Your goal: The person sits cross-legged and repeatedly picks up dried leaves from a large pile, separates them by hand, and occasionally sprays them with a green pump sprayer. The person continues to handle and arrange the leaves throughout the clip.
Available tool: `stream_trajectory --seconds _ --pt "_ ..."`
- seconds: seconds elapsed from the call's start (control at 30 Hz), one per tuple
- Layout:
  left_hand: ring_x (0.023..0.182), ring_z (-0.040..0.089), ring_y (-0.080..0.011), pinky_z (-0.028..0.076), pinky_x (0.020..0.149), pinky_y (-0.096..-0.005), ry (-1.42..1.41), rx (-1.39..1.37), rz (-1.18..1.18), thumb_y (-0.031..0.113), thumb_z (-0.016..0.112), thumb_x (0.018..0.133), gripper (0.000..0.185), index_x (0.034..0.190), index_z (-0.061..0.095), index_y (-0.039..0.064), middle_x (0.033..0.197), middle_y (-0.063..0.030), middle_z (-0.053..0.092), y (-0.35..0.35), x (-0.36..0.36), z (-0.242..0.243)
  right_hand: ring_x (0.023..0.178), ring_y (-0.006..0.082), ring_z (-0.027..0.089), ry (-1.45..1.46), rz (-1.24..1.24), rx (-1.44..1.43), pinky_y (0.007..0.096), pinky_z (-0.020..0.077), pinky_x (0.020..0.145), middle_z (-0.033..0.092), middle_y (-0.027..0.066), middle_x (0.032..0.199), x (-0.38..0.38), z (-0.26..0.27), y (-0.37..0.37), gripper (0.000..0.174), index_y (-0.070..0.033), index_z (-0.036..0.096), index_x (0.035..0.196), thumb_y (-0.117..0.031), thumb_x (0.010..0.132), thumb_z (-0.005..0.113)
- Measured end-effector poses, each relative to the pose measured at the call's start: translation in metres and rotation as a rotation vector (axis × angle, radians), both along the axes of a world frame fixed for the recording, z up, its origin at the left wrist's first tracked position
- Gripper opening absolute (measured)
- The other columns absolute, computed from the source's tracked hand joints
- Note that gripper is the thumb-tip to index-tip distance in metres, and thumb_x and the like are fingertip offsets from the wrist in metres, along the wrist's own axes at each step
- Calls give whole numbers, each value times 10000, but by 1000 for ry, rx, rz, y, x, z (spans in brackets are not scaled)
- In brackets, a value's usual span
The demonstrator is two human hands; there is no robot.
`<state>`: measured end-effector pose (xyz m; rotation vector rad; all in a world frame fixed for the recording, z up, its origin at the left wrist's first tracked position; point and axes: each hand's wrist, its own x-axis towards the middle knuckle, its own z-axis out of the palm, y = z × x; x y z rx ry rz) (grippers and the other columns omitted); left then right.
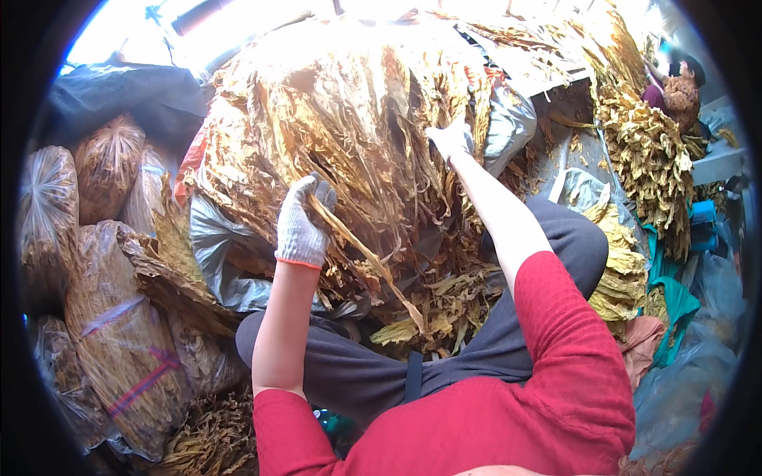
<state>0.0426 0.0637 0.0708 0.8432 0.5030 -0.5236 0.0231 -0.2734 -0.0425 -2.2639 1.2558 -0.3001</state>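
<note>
My left hand (305, 221), in a pale knitted glove with an orange cuff edge, is closed around a dried tobacco leaf (375, 262). The leaf's narrow length slants down to the right, over my lap. Beyond it rises a big heap of dried tobacco leaves (357, 137), brown and yellow, spread over silvery sheeting (220, 250). Farther out, my right hand (453, 141), also gloved, reaches to the heap's right side and touches leaves there. Its fingertips are hidden, so its grip is unclear. Loose leaf scraps (446, 303) lie between my bent legs.
Plastic-wrapped leaf bundles (125, 333) are stacked at the left, beneath a dark sheet (128, 95). To the right are a hanging mass of leaves (646, 160), a yellow leaf stack (619, 268) and clear plastic (684, 381). Another person (680, 95) sits at the far right.
</note>
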Motion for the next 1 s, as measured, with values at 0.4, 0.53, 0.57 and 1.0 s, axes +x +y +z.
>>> stream_trajectory --seconds 0.4,0.53,0.57,1.0 --pt "1158 612 -253 484 1046 -375 -338 -59 -83 141 554 962 350 1256 585 -48 1280 -150 623 -4 -4 7 1026 322 632 -233 508 133 424 514 927 644 193 1114 37 46 101 498 -20 565 1201 -275 790 685" --pt "1258 547 -246 420 1106 -370 -372 -125 -129 172 542 961 403 1297 579 -50 1334 -139 602 -8 -3 12 1099 305 623 -355 629 76 401 488 999 613 203 1264 33 69 163 606 -40 479 1400 -237 860 674" --pt "1271 535 -242 410 1114 -371 -380 -157 -142 169 541 957 403 1295 581 -47 1344 -141 598 -10 1 12 1086 313 626 -377 687 156 404 487 991 628 205 1209 32 68 173 617 -44 477 1404 -223 853 693" --pt "965 656 -223 552 827 -348 -136 103 3 190 620 908 251 1088 666 21 1002 -82 678 -8 42 -25 1150 288 614 -608 109 49 399 493 990 588 210 1341 -41 14 32 637 -54 589 1304 -333 775 809"
